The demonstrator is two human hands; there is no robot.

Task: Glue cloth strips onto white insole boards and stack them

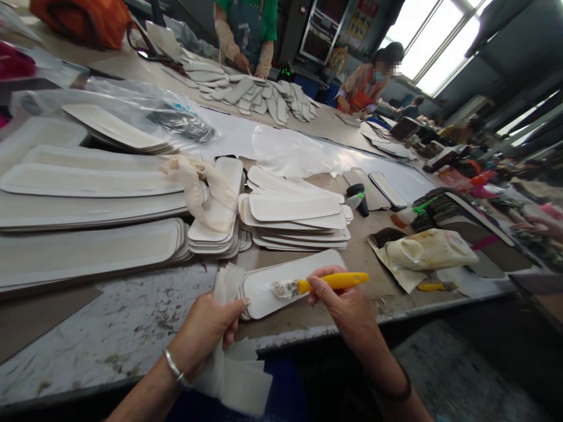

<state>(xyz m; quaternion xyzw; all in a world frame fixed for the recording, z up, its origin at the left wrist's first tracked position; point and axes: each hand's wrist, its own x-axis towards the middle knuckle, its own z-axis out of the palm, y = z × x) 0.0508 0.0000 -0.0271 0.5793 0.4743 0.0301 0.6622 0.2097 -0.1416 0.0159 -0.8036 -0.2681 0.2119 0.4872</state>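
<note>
Gripped in my right hand [347,305] is a brush [334,282] with a yellow handle and pale, clotted bristles. The bristles are over the top of a white rounded panel [299,275], which lies on a small stack near the table's front edge. My left hand [211,328] is closed around a bunch of thin whitish strips [229,281]. Its thumb presses at the left end of the panel stack, and the strips' lower ends [246,384] hang below the table edge.
Stacks of long white panels [88,252] fill the left, a cloth [206,187] lying on one. Shorter panels [294,208] are piled ahead. At right lie a glue-stained plastic container [433,249] and another yellow-handled brush [435,286]. Two people [246,35] [367,85] work across the table.
</note>
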